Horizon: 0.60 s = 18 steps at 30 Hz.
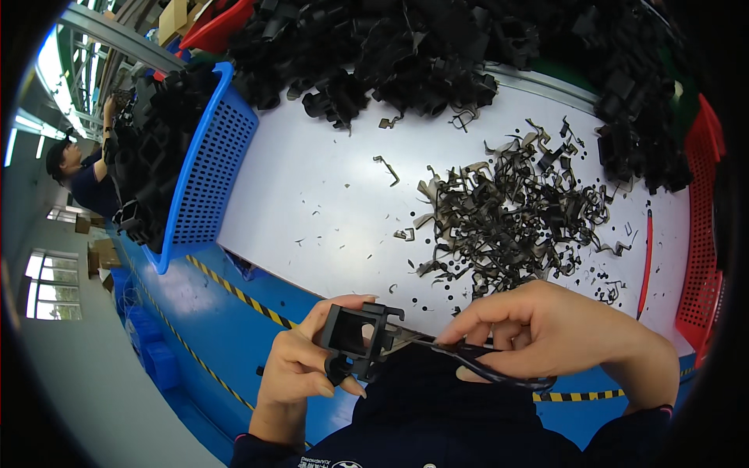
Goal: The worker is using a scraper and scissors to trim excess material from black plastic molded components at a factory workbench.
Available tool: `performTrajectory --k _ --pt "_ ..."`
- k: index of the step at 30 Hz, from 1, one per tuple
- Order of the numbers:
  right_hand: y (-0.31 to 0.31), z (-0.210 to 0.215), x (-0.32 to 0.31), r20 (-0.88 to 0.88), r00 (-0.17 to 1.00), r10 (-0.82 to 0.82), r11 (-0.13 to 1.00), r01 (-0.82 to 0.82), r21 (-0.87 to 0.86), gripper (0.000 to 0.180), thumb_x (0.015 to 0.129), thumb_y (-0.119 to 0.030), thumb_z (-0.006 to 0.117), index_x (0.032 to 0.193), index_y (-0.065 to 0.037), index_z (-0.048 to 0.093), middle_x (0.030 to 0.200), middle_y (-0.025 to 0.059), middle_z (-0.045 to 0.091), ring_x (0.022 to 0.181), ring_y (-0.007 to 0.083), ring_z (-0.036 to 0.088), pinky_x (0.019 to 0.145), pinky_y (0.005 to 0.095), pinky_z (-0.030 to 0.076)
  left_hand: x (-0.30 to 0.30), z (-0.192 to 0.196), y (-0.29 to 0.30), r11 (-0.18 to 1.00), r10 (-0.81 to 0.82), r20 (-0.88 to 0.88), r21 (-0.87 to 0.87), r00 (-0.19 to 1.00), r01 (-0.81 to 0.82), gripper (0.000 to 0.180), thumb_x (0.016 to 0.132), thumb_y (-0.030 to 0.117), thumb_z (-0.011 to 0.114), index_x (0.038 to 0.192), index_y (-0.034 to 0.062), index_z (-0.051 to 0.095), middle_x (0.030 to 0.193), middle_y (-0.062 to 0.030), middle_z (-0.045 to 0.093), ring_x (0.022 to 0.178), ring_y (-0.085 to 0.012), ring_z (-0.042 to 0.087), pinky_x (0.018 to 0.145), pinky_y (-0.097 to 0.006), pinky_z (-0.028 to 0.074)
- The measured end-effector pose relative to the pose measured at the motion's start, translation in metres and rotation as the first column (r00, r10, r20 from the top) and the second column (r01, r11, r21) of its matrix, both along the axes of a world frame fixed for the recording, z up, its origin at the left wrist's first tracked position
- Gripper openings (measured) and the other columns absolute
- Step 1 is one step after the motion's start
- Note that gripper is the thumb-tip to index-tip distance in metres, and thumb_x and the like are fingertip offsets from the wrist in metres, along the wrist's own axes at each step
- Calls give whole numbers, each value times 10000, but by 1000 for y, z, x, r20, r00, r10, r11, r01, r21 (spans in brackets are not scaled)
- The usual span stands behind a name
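left hand (300, 366) curled in a grip, right hand (546, 331) fingers pinched.

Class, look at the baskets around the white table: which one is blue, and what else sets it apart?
The blue basket at the table's left edge. It is heaped with black plastic parts, while the red baskets stand at the right edge and the far left corner.

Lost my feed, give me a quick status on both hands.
Left hand grips black part. Right hand grips scissors, blades at the part. Trimmings piled on table ahead; nothing in the way.
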State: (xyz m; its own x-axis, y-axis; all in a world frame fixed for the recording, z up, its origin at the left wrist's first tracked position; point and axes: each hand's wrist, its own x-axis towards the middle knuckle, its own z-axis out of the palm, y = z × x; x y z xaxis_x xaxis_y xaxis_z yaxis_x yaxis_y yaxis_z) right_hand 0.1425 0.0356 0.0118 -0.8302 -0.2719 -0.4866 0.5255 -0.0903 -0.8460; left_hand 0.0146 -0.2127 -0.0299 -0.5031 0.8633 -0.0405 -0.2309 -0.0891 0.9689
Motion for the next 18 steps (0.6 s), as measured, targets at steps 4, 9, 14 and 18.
performTrajectory --k 4,9,14,18 --pt "-22 4 -1 -465 882 81 736 261 625 253 751 -108 636 989 -37 591 796 68 569 512 111 550 440 259 434 0 -10 -10 997 -60 224 55 973 49 386 706 386 696 718 0 701 1261 -315 369 1143 -403 417 852 -489 417" --pt "-34 -4 -11 -283 855 434 395 102 913 286 746 -153 614 1005 -44 565 741 85 497 563 218 568 452 317 457 13 -13 -1 992 -103 436 114 894 58 390 778 348 631 692 -29 680 1196 -380 388 1179 -476 331 705 -573 488" --pt "-29 -2 -7 -244 881 406 365 88 927 279 748 -142 616 1005 -36 587 718 74 502 525 185 550 448 281 441 18 -25 -3 977 -211 549 119 808 175 367 778 344 610 712 -7 691 1253 -362 358 1178 -434 374 911 -519 351" --pt "-15 17 -11 -284 959 7 848 145 510 275 769 -89 630 1039 -44 616 678 28 556 477 72 481 448 197 388 20 -24 -3 983 -181 565 73 805 170 318 750 321 657 708 10 701 1269 -320 378 1198 -411 367 998 -483 242"
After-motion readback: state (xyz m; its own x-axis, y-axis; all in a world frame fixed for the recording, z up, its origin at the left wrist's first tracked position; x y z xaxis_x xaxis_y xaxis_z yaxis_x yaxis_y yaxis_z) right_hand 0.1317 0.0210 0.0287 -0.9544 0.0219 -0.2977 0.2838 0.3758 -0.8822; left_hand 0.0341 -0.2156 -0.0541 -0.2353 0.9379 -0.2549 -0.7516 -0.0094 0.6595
